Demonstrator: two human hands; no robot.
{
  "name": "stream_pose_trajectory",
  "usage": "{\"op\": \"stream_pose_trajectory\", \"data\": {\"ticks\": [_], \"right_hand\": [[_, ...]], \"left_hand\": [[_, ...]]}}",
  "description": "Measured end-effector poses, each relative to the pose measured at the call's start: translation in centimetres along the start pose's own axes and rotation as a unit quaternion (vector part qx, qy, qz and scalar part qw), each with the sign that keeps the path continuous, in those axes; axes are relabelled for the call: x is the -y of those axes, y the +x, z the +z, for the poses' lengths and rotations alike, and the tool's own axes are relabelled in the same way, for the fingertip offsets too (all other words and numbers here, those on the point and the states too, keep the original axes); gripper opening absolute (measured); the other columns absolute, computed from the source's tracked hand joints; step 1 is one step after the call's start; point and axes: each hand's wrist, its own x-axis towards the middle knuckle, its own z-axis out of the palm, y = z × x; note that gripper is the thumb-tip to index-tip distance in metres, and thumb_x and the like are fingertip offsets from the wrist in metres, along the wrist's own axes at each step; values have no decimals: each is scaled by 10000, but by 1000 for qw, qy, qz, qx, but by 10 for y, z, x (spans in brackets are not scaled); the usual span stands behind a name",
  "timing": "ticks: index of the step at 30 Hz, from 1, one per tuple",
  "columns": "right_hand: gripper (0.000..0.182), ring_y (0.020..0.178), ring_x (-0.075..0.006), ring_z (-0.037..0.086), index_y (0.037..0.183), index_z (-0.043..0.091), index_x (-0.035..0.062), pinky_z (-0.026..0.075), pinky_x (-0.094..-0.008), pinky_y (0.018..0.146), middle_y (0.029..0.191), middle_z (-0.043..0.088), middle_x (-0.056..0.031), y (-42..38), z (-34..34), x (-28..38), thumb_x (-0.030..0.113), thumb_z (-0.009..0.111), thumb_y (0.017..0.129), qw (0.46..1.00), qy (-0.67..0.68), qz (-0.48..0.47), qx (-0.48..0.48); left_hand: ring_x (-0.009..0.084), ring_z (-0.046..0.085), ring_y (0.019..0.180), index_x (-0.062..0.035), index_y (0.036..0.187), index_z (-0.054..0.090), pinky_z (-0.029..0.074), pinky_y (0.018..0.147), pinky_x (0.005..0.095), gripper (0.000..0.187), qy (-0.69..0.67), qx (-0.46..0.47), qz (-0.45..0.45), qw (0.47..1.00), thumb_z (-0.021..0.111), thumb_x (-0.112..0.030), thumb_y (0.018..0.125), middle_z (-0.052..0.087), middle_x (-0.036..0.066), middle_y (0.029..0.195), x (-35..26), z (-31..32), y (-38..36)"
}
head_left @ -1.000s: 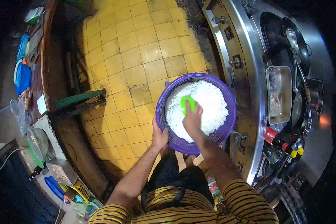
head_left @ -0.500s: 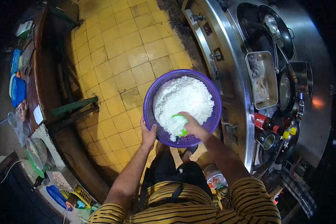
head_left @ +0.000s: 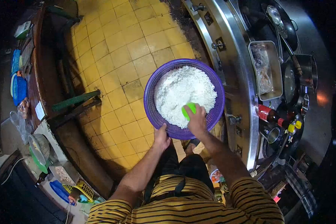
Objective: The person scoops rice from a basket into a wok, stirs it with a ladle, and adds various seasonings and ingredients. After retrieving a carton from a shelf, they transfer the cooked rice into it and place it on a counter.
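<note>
A round purple plastic basket [head_left: 151, 76] holds a heap of white, crumbly food [head_left: 183, 89] that looks like cooked rice. My left hand [head_left: 162, 138] grips the basket's near-left rim, thumb on the edge and fingers hidden beneath. Inside the basket, my right hand [head_left: 198, 121] is closed on a small bright green bowl [head_left: 189, 109], whose outer side faces up. The bowl is low against the rice near the basket's near side; whether any rice is in it is hidden.
On the right, a steel stove counter [head_left: 246, 86] carries a rectangular tray [head_left: 277, 89] with a plastic-wrapped item, pots, woks and a red-labelled bottle [head_left: 267, 113]. To the left, a table holds blue containers [head_left: 19, 89] and a strainer [head_left: 40, 147]. Yellow tiles [head_left: 134, 67] cover the floor.
The green bowl has turned over in my right hand; its rice-filled mouth showed before, now its outside does. The basket and left hand have shifted slightly in view.
</note>
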Motion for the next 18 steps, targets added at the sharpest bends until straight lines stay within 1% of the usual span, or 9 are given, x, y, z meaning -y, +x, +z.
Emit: {"op": "stream_pose_trajectory", "data": {"ticks": [5, 7, 9, 11, 13, 14, 15, 16, 18], "right_hand": [[643, 1109, -385, 428, 1293, 543, 233, 399, -464, 951, 1192, 466, -181, -12, 32, 22, 3, 636, 699, 998, 60, 26, -1], [621, 1092, -385, 451, 1283, 548, 275, 404, -452, 942, 1168, 502, -160, -3, 34, 34, 17, 625, 724, 992, 95, 7, 82], [600, 916, -397, 559, 1275, 562, 240, 448, -437, 868, 1031, 589, -189, 25, 39, 28, -17, 584, 733, 979, 138, -5, 148], [619, 862, -376, 622, 1302, 546, 233, 516, -465, 815, 1088, 615, -178, 52, 44, 11, -51, 493, 755, 924, 287, -15, 252], [613, 885, -336, 666, 1353, 494, 221, 584, -431, 704, 1120, 628, -188, 72, -1, 19, -56, 406, 813, 812, 381, 186, 401], [693, 973, -291, 638, 1386, 451, 233, 601, -431, 698, 1175, 585, -160, 75, 0, 13, -107, 326, 795, 765, 425, 224, 429], [693, 973, -291, 638, 1386, 451, 233, 601, -431, 698, 1175, 585, -160, 71, 2, 9, -107, 326, 795, 767, 427, 222, 424], [701, 1018, -298, 617, 1389, 446, 234, 595, -458, 715, 1226, 549, -160, 64, 3, 7, -116, 319, 795, 729, 508, 244, 388], [752, 1122, -314, 559, 1414, 405, 244, 573, -525, 773, 1337, 454, -153, 48, -2, 4, -146, 320, 777, 638, 638, 287, 321]], "left_hand": [[226, 569, 1057, -195, 1314, 392, 537, 830, 402, 376, 3, -17, -19, 1000, 440, -59, 967, 546, 69, 1201, 1, 0, 3], [209, 587, 996, -200, 1319, 388, 552, 757, 380, 386, 21, 7, -18, 1000, 448, -58, 965, 559, 59, 1163, 3, -6, 6], [199, 592, 969, -195, 1316, 391, 552, 721, 369, 378, 26, -6, -24, 999, 454, -65, 966, 564, 54, 1144, 4, -7, 8], [190, 597, 942, -191, 1312, 394, 552, 685, 357, 371, 33, -15, -28, 999, 460, -72, 967, 569, 49, 1125, 3, -8, 10], [203, 590, 979, -178, 1329, 386, 548, 716, 347, 392, 76, 17, -14, 997, 473, -68, 962, 555, 49, 1164, 0, -9, 7], [248, 549, 1083, -101, 1356, 365, 506, 874, 403, 428, 37, 49, 25, 998, 496, -72, 950, 528, 98, 1223, -1, -5, -1], [248, 549, 1083, -101, 1356, 365, 506, 874, 403, 428, 39, 53, 28, 997, 496, -72, 950, 528, 98, 1223, -4, -9, -1], [284, 500, 1159, -51, 1380, 337, 425, 973, 424, 469, 235, 21, 199, 951, 501, -71, 942, 501, 145, 1265, -8, -17, -1], [376, 328, 1350, 92, 1409, 267, 191, 1151, 433, 564, 491, -76, 450, 742, 502, -96, 932, 398, 282, 1381, -16, -18, -19]]}}
